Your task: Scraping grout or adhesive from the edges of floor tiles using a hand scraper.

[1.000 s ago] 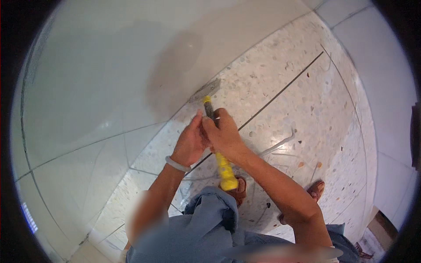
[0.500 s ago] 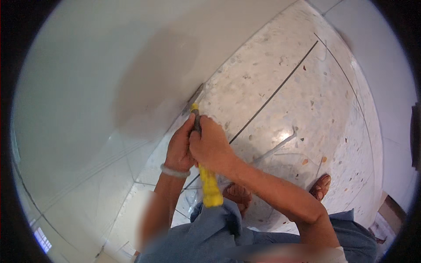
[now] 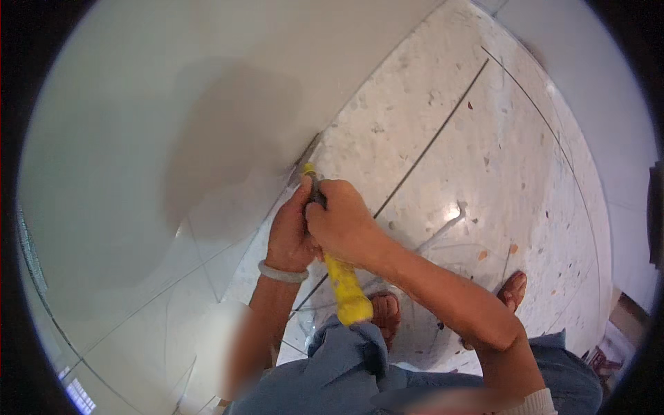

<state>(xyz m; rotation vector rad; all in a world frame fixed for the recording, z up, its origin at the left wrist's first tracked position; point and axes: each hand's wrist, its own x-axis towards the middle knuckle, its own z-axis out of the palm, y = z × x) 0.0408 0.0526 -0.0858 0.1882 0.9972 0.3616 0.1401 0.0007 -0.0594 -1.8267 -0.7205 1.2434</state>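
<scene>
Both my hands grip a yellow handle (image 3: 341,282) with a dark section, held tilted in front of my body. My left hand (image 3: 289,232) wraps it from the left, with a pale band on the wrist. Against it, my right hand (image 3: 344,216) is closed round the same handle from the right. The thick, rounded yellow end hangs over my trousers, and a small yellow tip shows beyond my fingers. Past that tip, a narrow dark piece (image 3: 309,149) lies along the wall's foot; I cannot tell whether it joins the handle.
A pale glossy wall (image 3: 124,138) with my shadow rises on the left. The speckled stone floor (image 3: 512,180) has dark joint lines. My sandalled feet (image 3: 385,311) stand behind the handle. Another pale wall surface (image 3: 602,83) bounds the right, with reddish items (image 3: 603,363) low at its edge.
The handle's thick near end has swung a little to the right and up. Both hands keep their hold and have shifted slightly right, while the view has moved a little.
</scene>
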